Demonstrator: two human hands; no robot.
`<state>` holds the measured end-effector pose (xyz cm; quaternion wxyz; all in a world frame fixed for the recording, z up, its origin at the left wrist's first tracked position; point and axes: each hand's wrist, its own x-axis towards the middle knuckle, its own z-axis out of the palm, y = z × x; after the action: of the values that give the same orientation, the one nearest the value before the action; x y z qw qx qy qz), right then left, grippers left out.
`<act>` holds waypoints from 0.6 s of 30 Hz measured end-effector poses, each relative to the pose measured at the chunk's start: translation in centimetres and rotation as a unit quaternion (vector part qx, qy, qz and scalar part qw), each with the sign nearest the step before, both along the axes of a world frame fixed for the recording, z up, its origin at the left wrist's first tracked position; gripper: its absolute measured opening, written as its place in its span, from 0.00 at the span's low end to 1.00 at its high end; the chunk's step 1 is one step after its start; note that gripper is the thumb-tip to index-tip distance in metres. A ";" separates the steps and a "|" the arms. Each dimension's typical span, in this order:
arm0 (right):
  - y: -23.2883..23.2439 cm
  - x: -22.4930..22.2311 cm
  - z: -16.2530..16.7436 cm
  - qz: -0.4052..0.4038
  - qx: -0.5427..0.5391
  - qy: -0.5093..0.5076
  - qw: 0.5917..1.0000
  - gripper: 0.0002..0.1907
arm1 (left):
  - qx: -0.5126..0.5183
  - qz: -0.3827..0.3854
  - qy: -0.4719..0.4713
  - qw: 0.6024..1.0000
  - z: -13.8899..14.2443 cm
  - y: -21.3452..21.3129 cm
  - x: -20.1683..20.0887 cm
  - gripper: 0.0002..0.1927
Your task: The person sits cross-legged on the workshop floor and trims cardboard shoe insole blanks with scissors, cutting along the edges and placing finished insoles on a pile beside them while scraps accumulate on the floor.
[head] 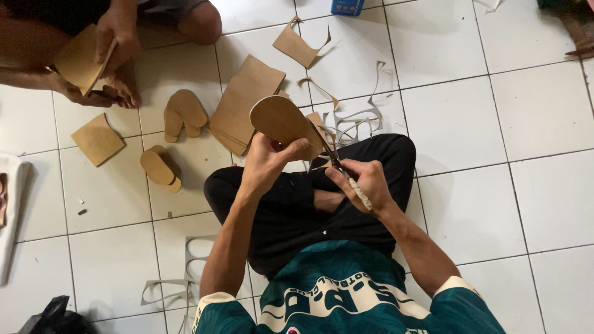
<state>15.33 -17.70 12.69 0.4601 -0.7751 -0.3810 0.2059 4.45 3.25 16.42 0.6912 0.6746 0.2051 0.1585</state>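
So counting it up: one sole (279, 119) being cut, one pair of scissors (337, 162), two little piles of finished soles on the tiles, one (184, 111) at about 10 o'clock from the hands and another (161, 168) around 9 o'clock, plus one stack of brown sheets (241, 102) at 11, a lone square (97, 139) further out at 9, and one cut-up scrap (299, 43) at 12. Pale trim strips (362, 117) are curled up at 1 o'clock, and more offcuts (185, 272) sit down at 7. The person sits cross-legged on the white floor (526, 124), and both hands are up over the knees. The left hand (267, 162) is closed around the sole's lower edge, thumb across the front, holding it up so it fans out to 12 o'clock of that hand. The right hand (366, 184) sits just at 3 o'clock of the left, wrapped shut on the scissors' handles, which look bound in light cord; the blades run up to 11 and meet the sole's right edge. The sole itself is flat tan card or board, rounded at the top like a shoe insole, smooth and plain, tilted toward the camera. Up at 10 o'clock, well apart, a second person's hand (117, 31) grips another brown sheet (77, 59). There's also a blue box (346, 6) at the top edge and a black bag (55, 315) at the bottom left.
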 end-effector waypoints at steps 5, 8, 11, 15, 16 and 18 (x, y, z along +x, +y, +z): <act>-0.3 1.1 -1.6 -0.049 -0.004 0.088 0.995 0.18 | -0.061 0.026 -0.006 0.998 -1.3 -0.3 -0.4 0.17; -0.3 1.8 -2.1 -0.064 0.074 0.211 0.972 0.15 | -0.161 0.157 -0.094 0.970 -2.7 -1.7 0.1 0.19; 0.2 0.8 -2.2 -0.065 0.157 0.258 0.951 0.12 | -0.276 0.227 -0.201 0.912 -4.3 -3.4 1.0 0.17; 1.8 -0.6 -1.4 -0.066 0.227 0.215 0.948 0.11 | -0.368 0.270 -0.237 0.858 -6.0 -6.0 1.6 0.16; 2.4 -0.8 -1.2 -0.061 0.237 0.218 0.945 0.13 | -0.382 0.272 -0.239 0.850 -6.3 -6.6 1.6 0.16; 3.3 -0.8 -0.6 -0.052 0.256 0.225 0.939 0.16 | -0.396 0.277 -0.241 0.842 -6.7 -7.8 1.5 0.16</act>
<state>14.51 -14.40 12.07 0.7268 -0.5834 -0.2664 0.2460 5.96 -4.59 9.68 0.8543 0.1996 0.2556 0.4063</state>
